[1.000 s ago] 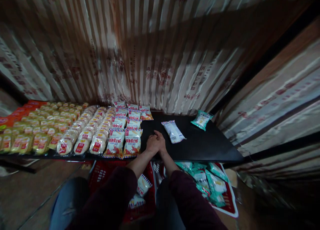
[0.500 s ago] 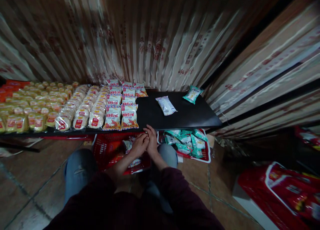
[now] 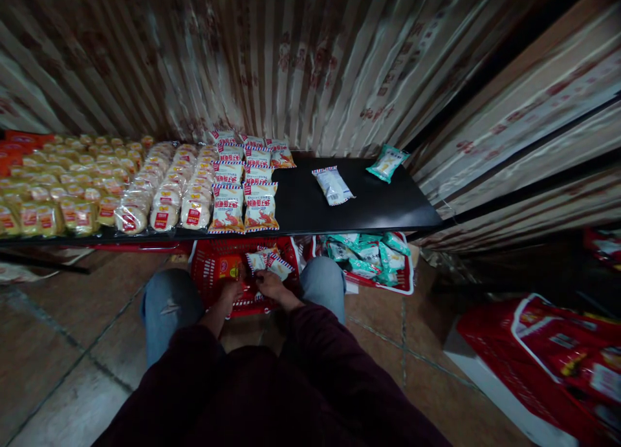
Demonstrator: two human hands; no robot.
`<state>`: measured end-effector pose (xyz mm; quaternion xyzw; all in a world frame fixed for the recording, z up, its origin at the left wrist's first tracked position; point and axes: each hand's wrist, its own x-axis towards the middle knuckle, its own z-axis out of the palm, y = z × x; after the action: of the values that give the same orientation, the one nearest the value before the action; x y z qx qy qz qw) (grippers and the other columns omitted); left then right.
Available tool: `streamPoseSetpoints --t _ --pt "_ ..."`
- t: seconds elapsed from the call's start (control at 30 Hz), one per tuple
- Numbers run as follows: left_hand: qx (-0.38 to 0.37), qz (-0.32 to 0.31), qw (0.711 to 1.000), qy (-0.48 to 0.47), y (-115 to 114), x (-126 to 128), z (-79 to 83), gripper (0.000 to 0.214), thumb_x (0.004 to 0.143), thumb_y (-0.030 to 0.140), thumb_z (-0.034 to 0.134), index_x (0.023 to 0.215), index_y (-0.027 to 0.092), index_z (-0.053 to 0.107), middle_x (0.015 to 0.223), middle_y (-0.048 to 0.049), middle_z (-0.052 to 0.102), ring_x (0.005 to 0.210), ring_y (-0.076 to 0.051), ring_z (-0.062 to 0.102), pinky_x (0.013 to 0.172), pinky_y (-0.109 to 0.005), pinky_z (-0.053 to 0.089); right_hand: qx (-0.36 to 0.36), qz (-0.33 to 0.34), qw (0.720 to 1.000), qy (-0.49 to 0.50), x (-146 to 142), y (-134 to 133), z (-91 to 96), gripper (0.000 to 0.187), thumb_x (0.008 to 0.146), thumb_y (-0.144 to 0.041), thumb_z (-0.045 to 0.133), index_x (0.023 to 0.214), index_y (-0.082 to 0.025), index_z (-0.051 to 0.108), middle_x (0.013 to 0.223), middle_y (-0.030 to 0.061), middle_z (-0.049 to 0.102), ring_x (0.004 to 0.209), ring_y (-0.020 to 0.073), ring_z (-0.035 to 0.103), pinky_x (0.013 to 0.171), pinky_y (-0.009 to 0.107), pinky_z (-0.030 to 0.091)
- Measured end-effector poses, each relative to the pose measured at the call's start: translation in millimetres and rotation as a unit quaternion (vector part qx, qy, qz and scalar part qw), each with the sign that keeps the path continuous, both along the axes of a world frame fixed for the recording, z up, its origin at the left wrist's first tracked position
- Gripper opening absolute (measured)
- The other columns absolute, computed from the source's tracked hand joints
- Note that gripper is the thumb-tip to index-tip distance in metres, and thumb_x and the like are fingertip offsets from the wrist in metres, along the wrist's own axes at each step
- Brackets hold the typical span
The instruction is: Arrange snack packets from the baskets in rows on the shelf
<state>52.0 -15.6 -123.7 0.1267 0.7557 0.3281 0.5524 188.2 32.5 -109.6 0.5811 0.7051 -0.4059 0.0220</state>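
Note:
Both of my hands are down inside a red plastic basket [image 3: 206, 253] between my knees. Curled fingers of my right hand [image 3: 272, 285] are at the lower edge of a white snack bag [image 3: 280, 266] with a striped blue-and-red border; another such bag lies beside it. My left hand [image 3: 233, 289] is at the basket's left side, near an orange packet [image 3: 228, 266]; its fingers are dark and blurred. Above the basket, matching snack bags [image 3: 261, 207] stand in two rows on the black shelf [image 3: 301, 204].
Left along the shelf are clear-wrapped round cakes [image 3: 195, 211], yellow packs [image 3: 80, 215] and orange packs [image 3: 24, 140]. A face-down white bag [image 3: 333, 186] and a green bag [image 3: 388, 163] lie right. A second basket [image 3: 410, 282] holds green bags. Red packaging [image 3: 504, 350] stands right.
My hands have parted from being together at the shelf's front edge and lowered into the basket. My right hand has reached the snack bag. The view has shifted slightly.

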Motion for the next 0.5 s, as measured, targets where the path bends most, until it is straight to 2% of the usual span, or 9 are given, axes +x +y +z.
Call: streamPoseSetpoints --t 0.07,0.17,0.27,0.37,0.5 --pt "-0.002 0.009 1.000 -0.018 3 -1 -5.1 0.005 0.071 0.017 0.061 0.070 0.016 0.057 0.068 -0.0039 0.064 0.071 -0.018 0.064 0.067 -0.029 0.051 -0.002 -0.014 1.000 -0.004 -2 -2 -2.9 0.037 0.079 -0.013 0.053 0.116 -0.017 0.059 0.121 0.0115 0.062 0.113 0.0219 0.057 0.096 0.030 0.041" --pt "0.013 0.018 0.999 -0.039 12 1 -10.1 0.012 0.071 0.015 0.062 0.082 0.016 0.059 0.086 -0.0051 0.067 0.082 -0.016 0.064 0.070 -0.025 0.050 -0.005 -0.032 0.999 -0.005 -2 -3 -5.0 0.040 0.078 -0.012 0.054 0.118 -0.017 0.057 0.121 0.0116 0.062 0.113 0.0211 0.057 0.095 0.029 0.041" --pt "0.025 0.020 0.998 -0.052 23 7 -14.6 0.017 0.074 0.013 0.059 0.090 0.017 0.058 0.096 -0.0049 0.067 0.088 -0.014 0.063 0.070 -0.023 0.050 -0.005 -0.045 0.999 0.000 0 -1 -4.2 0.038 0.078 -0.014 0.055 0.116 -0.019 0.057 0.114 0.0094 0.065 0.108 0.0202 0.059 0.091 0.029 0.042" --pt "0.017 0.013 0.998 -0.058 33 15 -21.7 0.018 0.074 0.013 0.060 0.091 0.017 0.059 0.094 -0.0050 0.068 0.084 -0.015 0.064 0.067 -0.024 0.050 -0.003 -0.050 0.999 0.007 1 0 -2.7 0.033 0.079 -0.013 0.054 0.111 -0.019 0.060 0.107 0.0079 0.068 0.102 0.0192 0.061 0.086 0.027 0.044" --pt "0.000 0.000 0.999 -0.041 42 31 -33.7 0.012 0.076 0.019 0.063 0.087 0.015 0.061 0.081 -0.0042 0.068 0.074 -0.017 0.064 0.063 -0.027 0.049 -0.006 -0.043 0.999 0.023 0 0 -1.4 0.027 0.078 -0.012 0.053 0.103 -0.019 0.064 0.106 0.0071 0.069 0.099 0.0178 0.063 0.085 0.025 0.044"
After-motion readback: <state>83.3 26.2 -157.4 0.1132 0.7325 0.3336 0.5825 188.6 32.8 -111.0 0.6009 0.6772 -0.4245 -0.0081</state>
